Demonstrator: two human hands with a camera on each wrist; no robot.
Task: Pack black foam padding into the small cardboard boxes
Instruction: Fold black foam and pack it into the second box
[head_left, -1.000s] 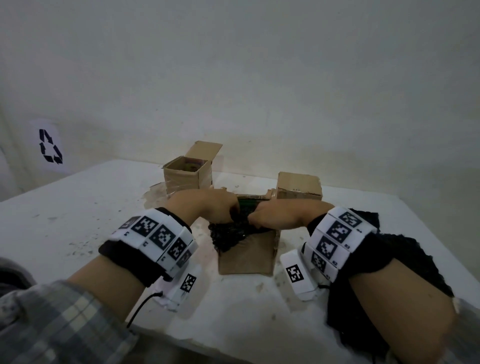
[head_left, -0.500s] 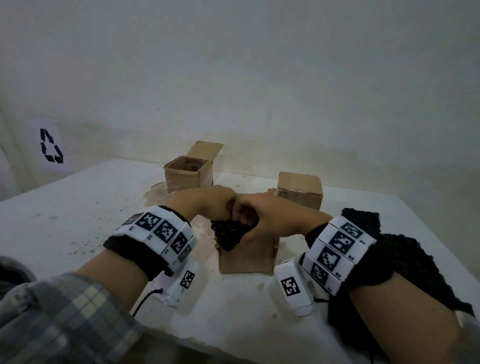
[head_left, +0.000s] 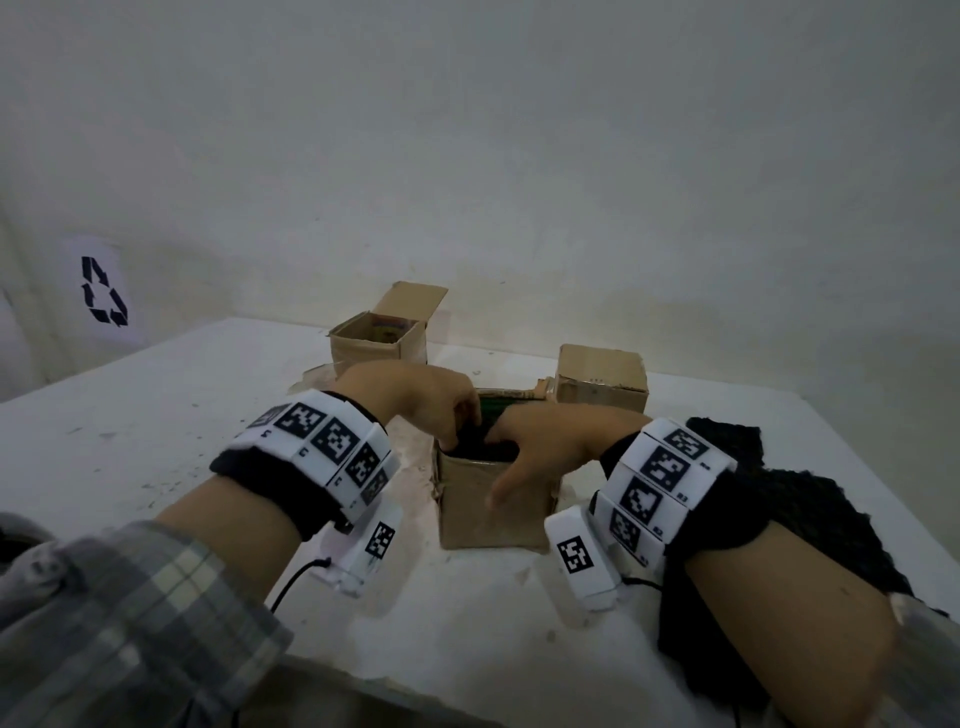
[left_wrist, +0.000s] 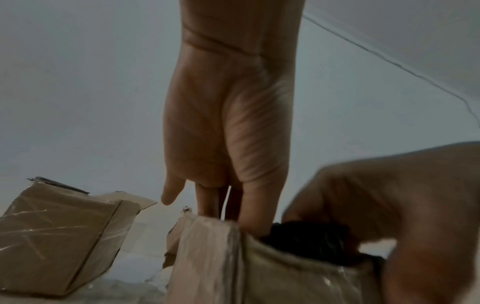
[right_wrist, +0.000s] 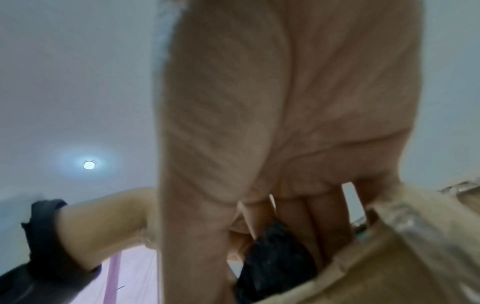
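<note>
A small open cardboard box (head_left: 493, 514) stands on the white table (head_left: 156, 441) in front of me. Black foam padding (head_left: 485, 449) sits inside its top, also seen in the left wrist view as foam (left_wrist: 306, 236) and in the right wrist view as foam (right_wrist: 272, 257). My left hand (head_left: 457, 428) reaches in from the left, its straight fingers (left_wrist: 254, 209) pressing down beside the foam. My right hand (head_left: 519, 452) pushes in from the right with straight fingers (right_wrist: 311, 222), its thumb lying outside on the box's front face. Both sets of fingertips are hidden in the box.
An open box (head_left: 376, 343) with its flap up stands at the back left. At the back right is a closed box (head_left: 602, 384). A heap of black foam (head_left: 789, 519) lies under my right forearm. Something green (head_left: 511, 410) shows at the near box's far side.
The foam wad that bulged over the box's front edge has gone down inside. My right hand has uncurled, and its thumb now lies on the front of the box.
</note>
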